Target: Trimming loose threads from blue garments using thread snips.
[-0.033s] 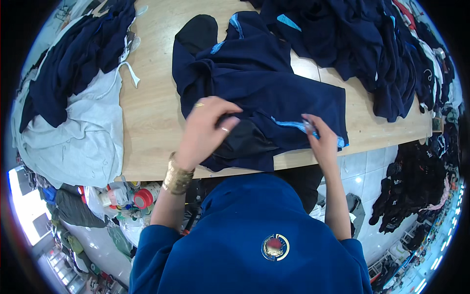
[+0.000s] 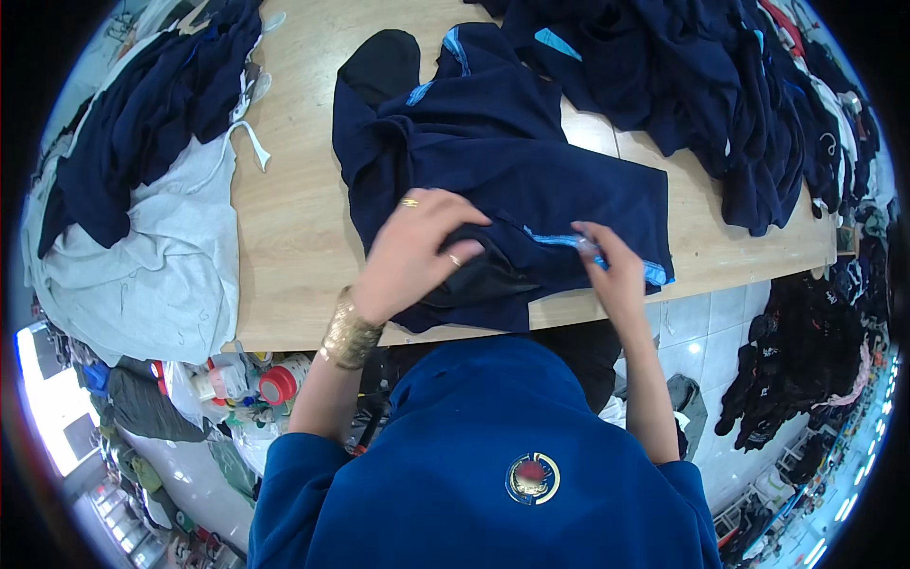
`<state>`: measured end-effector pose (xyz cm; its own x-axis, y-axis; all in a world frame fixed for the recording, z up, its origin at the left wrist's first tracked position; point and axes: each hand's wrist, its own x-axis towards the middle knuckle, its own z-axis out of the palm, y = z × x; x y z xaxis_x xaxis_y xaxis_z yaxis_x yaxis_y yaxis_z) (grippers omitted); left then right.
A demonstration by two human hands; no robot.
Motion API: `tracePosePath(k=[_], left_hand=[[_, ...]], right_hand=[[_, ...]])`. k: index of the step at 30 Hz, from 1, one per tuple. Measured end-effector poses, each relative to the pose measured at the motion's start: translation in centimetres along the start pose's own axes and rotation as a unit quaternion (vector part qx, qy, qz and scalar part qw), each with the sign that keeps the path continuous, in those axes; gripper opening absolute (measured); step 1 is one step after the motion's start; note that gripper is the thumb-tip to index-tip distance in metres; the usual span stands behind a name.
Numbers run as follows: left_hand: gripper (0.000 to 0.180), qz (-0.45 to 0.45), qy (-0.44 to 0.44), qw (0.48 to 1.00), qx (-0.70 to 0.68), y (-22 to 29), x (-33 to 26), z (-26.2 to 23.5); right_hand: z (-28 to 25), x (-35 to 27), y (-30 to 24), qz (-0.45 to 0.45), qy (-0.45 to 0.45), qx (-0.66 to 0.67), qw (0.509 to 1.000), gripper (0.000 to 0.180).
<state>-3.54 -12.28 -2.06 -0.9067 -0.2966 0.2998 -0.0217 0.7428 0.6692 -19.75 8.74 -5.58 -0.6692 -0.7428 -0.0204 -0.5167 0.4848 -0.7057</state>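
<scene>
A dark navy garment (image 2: 531, 175) lies spread on the table in front of me, with light blue tape along its edges and a black lining piece at its near side. My left hand (image 2: 422, 247), with rings and a wide gold bracelet, hovers over the garment's near left part. Its fingers are curved, the thumb stands apart from them, and nothing shows between. At the light blue seam tape (image 2: 555, 239), my right hand (image 2: 611, 270) has its thumb and fingers drawn together around something small and shiny, mostly hidden by the fingers.
On the left, a navy garment (image 2: 161, 104) lies over light grey cloth (image 2: 180, 266) that hangs off the table (image 2: 284, 190). Heaped navy garments (image 2: 664, 85) cover the far right. Below the right edge are black garments (image 2: 796, 351); a red-lidded container (image 2: 279, 383) stands below left.
My left hand has shifted slightly right over the garment. My right hand has moved a little left along the light blue tape. The garment lies nearly as before.
</scene>
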Motion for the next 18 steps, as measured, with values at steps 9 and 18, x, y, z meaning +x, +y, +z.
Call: tracePosePath(k=[9, 18], left_hand=[[0.010, -0.204, -0.110, 0.953, -0.197, -2.2, 0.5, 3.8], [0.011, -0.279, 0.103, 0.857, -0.421, -3.3, -0.3, 1.9]], right_hand=[[2.4, -1.8, 1.8, -0.055, -0.017, -0.051, 0.997, 0.029], [2.4, -1.7, 2.1, -0.041, -0.040, -0.057, 0.997, 0.032]])
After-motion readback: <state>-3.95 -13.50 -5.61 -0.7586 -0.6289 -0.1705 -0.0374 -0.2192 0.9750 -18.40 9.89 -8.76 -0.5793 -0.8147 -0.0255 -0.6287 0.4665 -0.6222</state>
